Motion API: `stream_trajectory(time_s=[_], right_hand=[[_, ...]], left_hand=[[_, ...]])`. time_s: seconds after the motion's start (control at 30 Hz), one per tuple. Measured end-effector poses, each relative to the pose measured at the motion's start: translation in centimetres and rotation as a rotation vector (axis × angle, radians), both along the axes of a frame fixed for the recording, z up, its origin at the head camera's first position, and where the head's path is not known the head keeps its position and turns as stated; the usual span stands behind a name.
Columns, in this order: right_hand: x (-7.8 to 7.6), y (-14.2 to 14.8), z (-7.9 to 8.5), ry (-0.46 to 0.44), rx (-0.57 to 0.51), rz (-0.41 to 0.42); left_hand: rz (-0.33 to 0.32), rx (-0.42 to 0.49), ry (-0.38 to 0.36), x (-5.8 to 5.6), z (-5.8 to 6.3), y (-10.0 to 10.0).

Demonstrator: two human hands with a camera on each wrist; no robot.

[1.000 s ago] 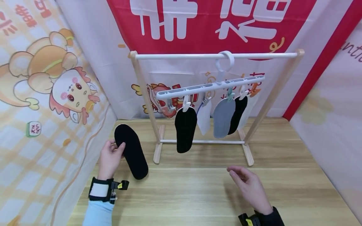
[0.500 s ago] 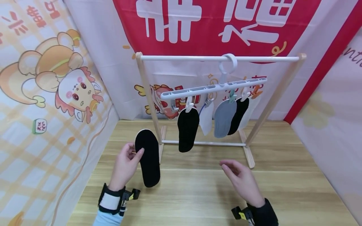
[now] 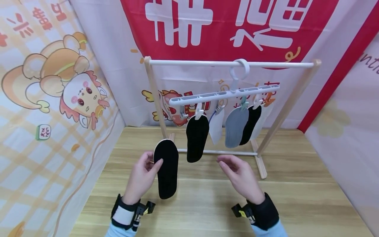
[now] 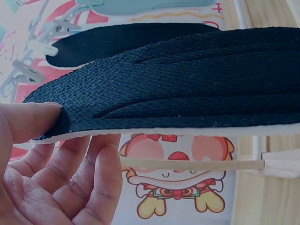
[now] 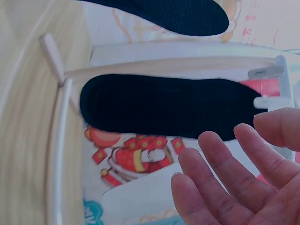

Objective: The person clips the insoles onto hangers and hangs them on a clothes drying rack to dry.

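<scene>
My left hand [image 3: 141,177] pinches a black insole [image 3: 167,171] near its upper end, thumb on the dark face and fingers behind. In the left wrist view, the insole [image 4: 187,89] shows ribbed fabric and a pale edge. A second black insole [image 3: 197,140] hangs just to its right from a white clip [image 3: 199,113] on a white clip hanger [image 3: 220,94]. At the hanger's left end is a grey clip [image 3: 183,115] holding nothing. My right hand [image 3: 241,177] holds nothing, fingers loosely bent, in front of the hanging insoles; the right wrist view puts its fingertips by the black one.
The hanger hooks over the white rail [image 3: 201,63] of a small wooden rack. Further along hang a white insole [image 3: 216,128], a grey insole [image 3: 237,127], another black insole [image 3: 251,125] and a pale one at the far right. Printed cloth walls enclose the wooden table [image 3: 201,210].
My left hand has carried the black insole rightward, close to the rack, and the insole now hangs more upright. My right hand has moved left and slightly up toward the hanger.
</scene>
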State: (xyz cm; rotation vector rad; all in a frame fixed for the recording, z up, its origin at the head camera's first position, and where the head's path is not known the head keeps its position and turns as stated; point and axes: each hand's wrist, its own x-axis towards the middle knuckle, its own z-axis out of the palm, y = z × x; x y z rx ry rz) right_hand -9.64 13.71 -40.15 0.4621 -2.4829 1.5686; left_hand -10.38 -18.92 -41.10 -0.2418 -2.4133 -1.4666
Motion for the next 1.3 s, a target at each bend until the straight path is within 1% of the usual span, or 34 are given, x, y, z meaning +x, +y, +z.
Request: stream_trajectory(time_s=[0.13, 0.3, 0.43, 0.6, 0.7, 0.83, 0.97, 1.1, 1.3], right_hand=[[-0.9, -0.9, 1.3, 0.033, -0.006, 0.035], [-1.8, -1.9, 3.0, 0.046, -0.031, 0.079], [-2.5, -2.6, 4.2, 0.056, -0.042, 0.102], [-3.3, -3.3, 5.7, 0.097, -0.054, 0.116], [-3.5, -4.0, 6.7, 0.129, -0.098, 0.126], [-3.8, -5.2, 8.0, 0.176, -0.170, 0.160], [-4.3, -6.4, 9.3, 0.206, -0.211, 0.188], [-4.7, -7.4, 10.2, 0.178, -0.233, 0.219], [-5.1, -8.5, 10.7, 0.102, -0.242, 0.234]], left_hand=[[-0.017, 0.004, 0.001, 0.1, 0.3, 0.4], [-0.025, -0.006, -0.004, 0.2, 0.7, 0.9], [-0.027, -0.015, -0.002, 0.2, 1.0, 1.2], [-0.029, -0.023, 0.008, 0.0, 1.4, 1.4], [-0.035, -0.025, 0.021, -0.1, 1.6, 1.4], [-0.037, -0.026, 0.036, -0.3, 1.9, 1.4], [-0.030, -0.022, 0.045, -0.5, 2.3, 1.5], [-0.024, -0.015, 0.042, -0.5, 2.6, 1.7], [-0.022, -0.009, 0.027, -0.5, 2.7, 1.8]])
